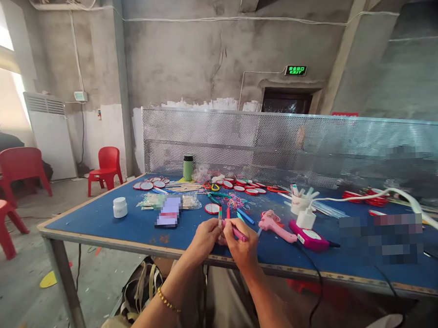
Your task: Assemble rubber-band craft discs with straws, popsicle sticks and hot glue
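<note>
Near the table's front edge, my left hand (205, 239) is closed on a small flat stick (220, 216) with red, green and pale bands, held upright. Close beside it, my right hand (245, 248) is wrapped round a pink marker pen (240, 233), which slants toward the stick. My fingers hide the pen's tip, so I cannot tell if it touches the stick. Just beyond the hands are a red marker (228, 213), a blue marker (246, 216) and a round red-rimmed disc (212, 209).
To the right are a pink glue gun (277, 228), a magenta device (311, 236), a white bottle (306, 219) and a cup of sticks (298, 203). Left are a phone (170, 210) and white jar (120, 207). A perforated metal screen (217, 139) stands behind.
</note>
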Available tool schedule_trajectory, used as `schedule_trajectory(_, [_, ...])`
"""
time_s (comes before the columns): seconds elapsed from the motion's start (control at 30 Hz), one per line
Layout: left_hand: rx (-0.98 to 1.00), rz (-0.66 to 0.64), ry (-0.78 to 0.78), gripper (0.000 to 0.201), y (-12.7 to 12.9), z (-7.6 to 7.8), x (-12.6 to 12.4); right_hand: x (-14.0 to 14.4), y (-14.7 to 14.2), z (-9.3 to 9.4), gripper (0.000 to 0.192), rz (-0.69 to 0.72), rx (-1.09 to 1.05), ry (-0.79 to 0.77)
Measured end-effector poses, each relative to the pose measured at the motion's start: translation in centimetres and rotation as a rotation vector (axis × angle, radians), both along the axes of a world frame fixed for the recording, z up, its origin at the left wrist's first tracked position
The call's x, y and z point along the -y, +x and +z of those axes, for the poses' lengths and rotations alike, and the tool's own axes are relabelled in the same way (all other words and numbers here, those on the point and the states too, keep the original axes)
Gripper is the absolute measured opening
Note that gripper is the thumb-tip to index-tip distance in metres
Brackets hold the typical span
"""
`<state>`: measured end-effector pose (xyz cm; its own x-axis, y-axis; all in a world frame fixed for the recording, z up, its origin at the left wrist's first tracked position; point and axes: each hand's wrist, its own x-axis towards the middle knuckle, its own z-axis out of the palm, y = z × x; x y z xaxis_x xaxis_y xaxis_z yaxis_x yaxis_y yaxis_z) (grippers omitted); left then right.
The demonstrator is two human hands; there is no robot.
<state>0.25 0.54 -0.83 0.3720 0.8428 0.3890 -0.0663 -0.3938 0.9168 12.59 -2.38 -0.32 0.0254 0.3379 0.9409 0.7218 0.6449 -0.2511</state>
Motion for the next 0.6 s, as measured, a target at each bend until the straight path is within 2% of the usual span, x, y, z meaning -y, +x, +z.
schedule_trajectory(0.2, [-0.045,0.042,0.029,0.039,0.01,-0.14,-0.25,0.01,-0.07,0.19,0.020,0.006,-0.011,0.021])
schedule_trajectory(0.6, [-0.027,0.016,0.023,0.041,0.06,0.09,-0.06,0.02,-0.14,0.33,0.018,0.015,-0.012,0.006])
